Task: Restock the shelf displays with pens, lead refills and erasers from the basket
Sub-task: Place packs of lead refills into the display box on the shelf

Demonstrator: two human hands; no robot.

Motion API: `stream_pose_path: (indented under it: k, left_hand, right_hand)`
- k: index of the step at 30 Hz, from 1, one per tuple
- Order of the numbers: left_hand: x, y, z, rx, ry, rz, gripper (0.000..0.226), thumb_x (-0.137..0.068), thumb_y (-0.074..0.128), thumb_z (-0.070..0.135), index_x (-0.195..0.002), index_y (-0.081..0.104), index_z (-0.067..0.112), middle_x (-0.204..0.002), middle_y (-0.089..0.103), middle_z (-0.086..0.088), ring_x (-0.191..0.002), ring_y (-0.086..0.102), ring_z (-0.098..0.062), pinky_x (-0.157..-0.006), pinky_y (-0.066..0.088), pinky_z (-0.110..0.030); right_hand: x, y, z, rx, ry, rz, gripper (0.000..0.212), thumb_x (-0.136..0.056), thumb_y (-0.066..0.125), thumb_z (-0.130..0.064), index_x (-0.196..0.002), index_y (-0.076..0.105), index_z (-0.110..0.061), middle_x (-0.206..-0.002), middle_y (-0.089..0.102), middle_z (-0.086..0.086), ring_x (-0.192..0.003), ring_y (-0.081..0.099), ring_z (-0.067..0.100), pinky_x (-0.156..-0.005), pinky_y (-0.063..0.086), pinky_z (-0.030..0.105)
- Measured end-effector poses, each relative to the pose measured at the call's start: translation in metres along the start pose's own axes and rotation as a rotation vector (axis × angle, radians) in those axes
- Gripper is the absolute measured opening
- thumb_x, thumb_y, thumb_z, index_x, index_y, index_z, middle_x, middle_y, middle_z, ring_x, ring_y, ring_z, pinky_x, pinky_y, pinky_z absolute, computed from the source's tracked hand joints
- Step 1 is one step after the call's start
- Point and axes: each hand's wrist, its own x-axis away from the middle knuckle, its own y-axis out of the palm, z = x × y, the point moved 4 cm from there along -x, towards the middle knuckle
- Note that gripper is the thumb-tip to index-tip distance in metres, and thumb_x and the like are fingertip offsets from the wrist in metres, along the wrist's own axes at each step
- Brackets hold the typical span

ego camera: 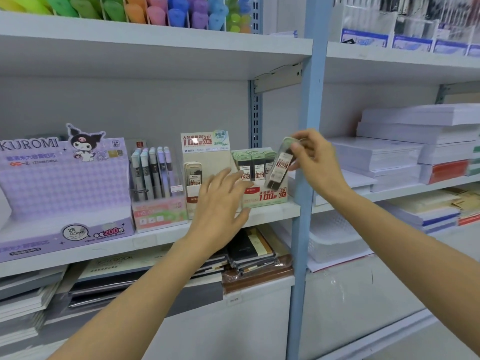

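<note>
My right hand (315, 162) pinches a clear lead refill case (281, 162) by its top, tilted, just over the right end of the 0.7 refill display box (262, 197), which holds several green-capped cases. My left hand (220, 203) reaches forward with fingers spread and relaxed, holding nothing, in front of the gap between that box and the 0.5 refill display box (205, 152). The 0.5 box shows one case at its left. No basket is in view.
A clear stand of mechanical pencils (153, 175) and a purple Kuromi display box (65, 188) stand to the left on the same shelf (272, 213). A blue upright post (306, 178) rises right of the boxes. Paper stacks (405, 152) fill the right bay; notebooks (249, 255) lie below.
</note>
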Motion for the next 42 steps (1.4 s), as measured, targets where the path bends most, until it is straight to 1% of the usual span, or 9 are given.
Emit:
stream_pose_path:
  k: [4, 7, 12, 20, 24, 27, 32, 37, 42]
  left_hand:
    - [-0.014, 0.023, -0.002, -0.241, 0.021, -0.147, 0.071, -0.098, 0.04, 0.051, -0.155, 0.004, 0.03, -0.164, 0.0, -0.001, -0.151, -0.006, -0.022, -0.118, -0.011, -0.048]
    - [-0.015, 0.033, -0.008, -0.296, 0.005, -0.212, 0.073, -0.098, 0.039, 0.051, -0.155, 0.0, 0.026, -0.164, 0.0, -0.001, -0.151, -0.002, -0.023, -0.119, -0.007, -0.05]
    - [-0.013, 0.033, -0.011, -0.297, 0.031, -0.184, 0.074, -0.098, 0.041, 0.048, -0.155, 0.002, 0.022, -0.163, 0.012, 0.0, -0.148, 0.012, -0.022, -0.121, 0.002, -0.047]
    - [-0.012, 0.033, -0.012, -0.277, 0.056, -0.162, 0.074, -0.096, 0.044, 0.045, -0.155, 0.006, 0.02, -0.161, 0.016, 0.001, -0.146, 0.016, -0.02, -0.12, 0.007, -0.045]
    - [-0.011, 0.035, -0.012, -0.281, 0.064, -0.154, 0.075, -0.096, 0.045, 0.043, -0.155, 0.005, 0.02, -0.161, 0.015, 0.0, -0.146, 0.015, -0.021, -0.119, 0.007, -0.045]
    - [-0.011, 0.034, -0.013, -0.271, 0.069, -0.182, 0.075, -0.097, 0.045, 0.043, -0.155, 0.004, 0.02, -0.163, 0.009, -0.001, -0.149, 0.008, -0.022, -0.12, 0.003, -0.045]
    - [0.009, 0.018, -0.007, -0.084, 0.094, -0.051, 0.054, -0.093, 0.056, 0.029, -0.145, 0.041, 0.019, -0.16, 0.024, -0.005, -0.15, 0.01, -0.025, -0.122, 0.004, -0.044]
    - [0.076, 0.019, -0.01, 0.069, 0.069, 0.142, 0.024, -0.083, 0.065, 0.006, -0.106, 0.067, 0.011, -0.106, 0.062, -0.007, -0.101, 0.056, -0.027, -0.082, 0.045, -0.039]
    - [0.194, 0.074, -0.032, 0.304, -0.189, -0.206, 0.009, -0.088, 0.063, 0.013, -0.095, 0.064, 0.019, -0.073, 0.063, 0.006, -0.064, 0.056, -0.014, -0.059, 0.051, -0.039]
  right_hand:
    - [-0.015, -0.01, 0.001, 0.139, -0.063, 0.152, 0.005, -0.098, 0.051, -0.009, -0.102, 0.053, -0.012, -0.092, 0.064, 0.0, -0.078, 0.064, -0.001, -0.063, 0.052, 0.011]
    - [-0.018, 0.002, 0.004, 0.267, -0.062, 0.128, 0.008, -0.098, 0.05, -0.007, -0.104, 0.055, -0.009, -0.097, 0.065, 0.004, -0.085, 0.063, 0.013, -0.073, 0.057, 0.025]
    - [-0.018, 0.025, 0.011, 0.33, -0.049, -0.008, 0.009, -0.098, 0.047, -0.003, -0.102, 0.054, -0.006, -0.096, 0.066, 0.009, -0.09, 0.065, 0.026, -0.08, 0.056, 0.045]
    - [-0.032, 0.039, 0.023, 0.54, 0.053, -0.185, 0.013, -0.1, 0.047, -0.009, -0.106, 0.057, -0.008, -0.101, 0.067, 0.014, -0.087, 0.065, 0.03, -0.08, 0.054, 0.048]
    - [-0.034, 0.046, 0.027, 0.659, 0.021, -0.13, 0.017, -0.096, 0.054, -0.007, -0.106, 0.068, -0.003, -0.109, 0.058, 0.012, -0.096, 0.058, 0.025, -0.083, 0.049, 0.031]
    - [-0.028, 0.049, 0.026, 0.792, -0.047, -0.143, 0.024, -0.097, 0.054, -0.007, -0.116, 0.065, 0.0, -0.113, 0.055, 0.013, -0.099, 0.056, 0.029, -0.084, 0.05, 0.039]
    - [-0.002, 0.043, 0.011, 0.771, -0.243, -0.095, 0.031, -0.092, 0.056, -0.003, -0.123, 0.059, -0.003, -0.122, 0.053, 0.014, -0.112, 0.05, 0.028, -0.083, 0.049, 0.041]
    - [0.061, 0.065, -0.007, 0.498, -0.462, -0.163, 0.015, -0.091, 0.06, -0.01, -0.104, 0.066, -0.006, -0.1, 0.057, 0.009, -0.089, 0.051, 0.016, -0.071, 0.045, 0.028]
    - [0.165, 0.133, 0.023, 0.325, -0.315, -0.685, 0.013, -0.094, 0.06, -0.021, -0.1, 0.068, -0.012, -0.094, 0.061, 0.0, -0.083, 0.053, 0.009, -0.073, 0.044, 0.022]
